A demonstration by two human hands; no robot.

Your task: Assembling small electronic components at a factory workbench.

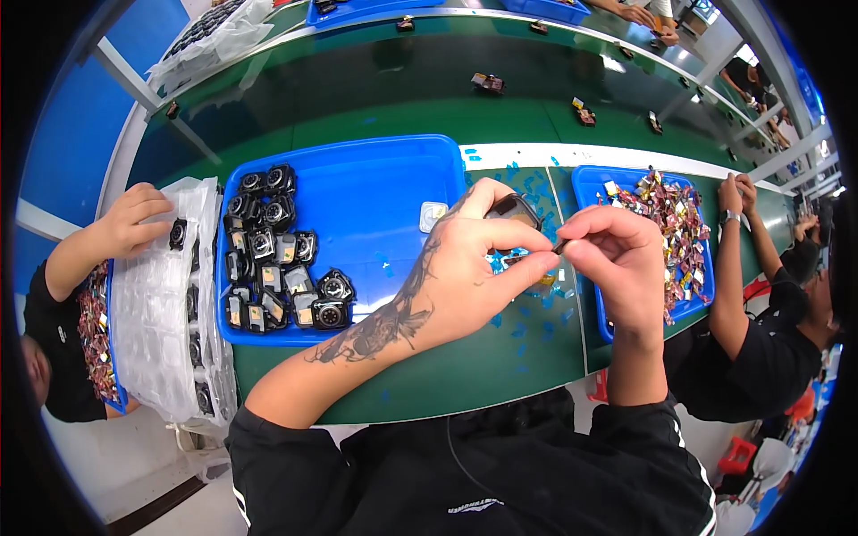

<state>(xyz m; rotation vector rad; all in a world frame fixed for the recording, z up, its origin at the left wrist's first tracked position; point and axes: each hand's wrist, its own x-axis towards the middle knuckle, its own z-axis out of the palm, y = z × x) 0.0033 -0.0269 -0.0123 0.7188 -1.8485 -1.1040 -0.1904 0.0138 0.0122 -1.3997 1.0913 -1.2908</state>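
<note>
My left hand [483, 259], on a tattooed forearm, is closed round a dark smartwatch case [514, 210]. Its thumb and forefinger meet the fingertips of my right hand [618, 259]. That hand is pinched on a small dark piece [560, 247], too small and too covered to name. Left of my hands, a blue tray [375, 165] holds several black smartwatch cases [279, 212] and a whitish square piece [433, 216]. Just right of my right hand, another blue tray [592, 179] is heaped with small brownish, gold and white electronic parts [684, 241].
Blue film scraps [527, 330] litter the green bench [465, 384]. Beyond a white ledge [500, 156], a green belt [357, 98] carries scattered small assemblies [488, 83]. At left, a person's hand [134, 223] touches stacked clear plastic trays [152, 304]. Another person [751, 330] works at right.
</note>
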